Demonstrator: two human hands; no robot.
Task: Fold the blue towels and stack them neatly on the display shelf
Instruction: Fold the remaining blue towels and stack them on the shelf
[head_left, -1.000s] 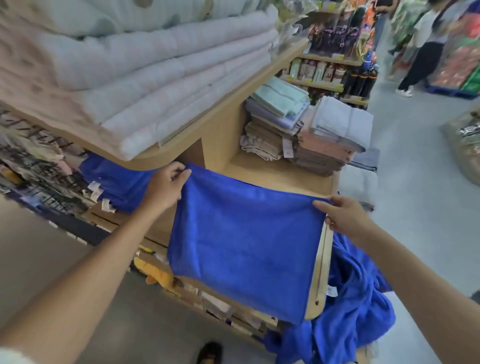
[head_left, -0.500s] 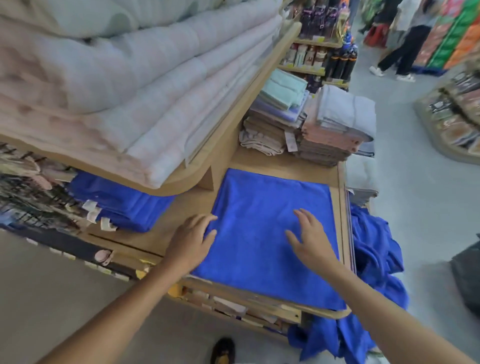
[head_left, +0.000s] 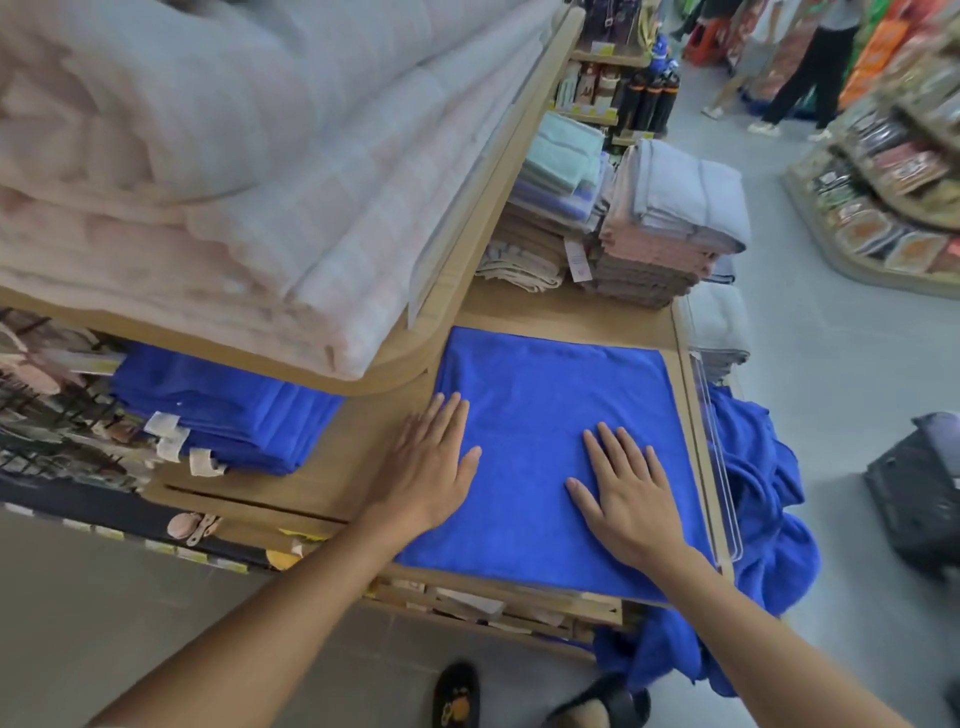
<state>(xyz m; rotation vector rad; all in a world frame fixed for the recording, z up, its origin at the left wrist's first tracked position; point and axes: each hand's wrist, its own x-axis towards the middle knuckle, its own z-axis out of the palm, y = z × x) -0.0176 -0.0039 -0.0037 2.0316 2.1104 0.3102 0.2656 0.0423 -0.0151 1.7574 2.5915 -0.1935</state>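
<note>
A blue towel (head_left: 550, 395) lies spread flat on the wooden display shelf (head_left: 566, 312). My left hand (head_left: 431, 467) rests flat on the towel's left edge, fingers straight. My right hand (head_left: 626, 491) presses flat on its right half, fingers spread. A stack of folded blue towels (head_left: 218, 410) with white tags sits to the left on the same shelf, under the upper shelf. A heap of unfolded blue towels (head_left: 763, 519) hangs beyond the shelf's right edge, down to the floor.
An upper shelf (head_left: 467, 218) with thick pale blankets overhangs the left side. Stacks of folded pastel towels (head_left: 660, 234) stand at the back. A clear plastic guard (head_left: 719, 462) lines the shelf's right edge. People stand in the aisle at top right; a dark bag (head_left: 914, 493) lies on the floor.
A second ago both hands held the towel up by its top corners. It now lies flat on the shelf, and both hands have slid forward over it with flat palms.
</note>
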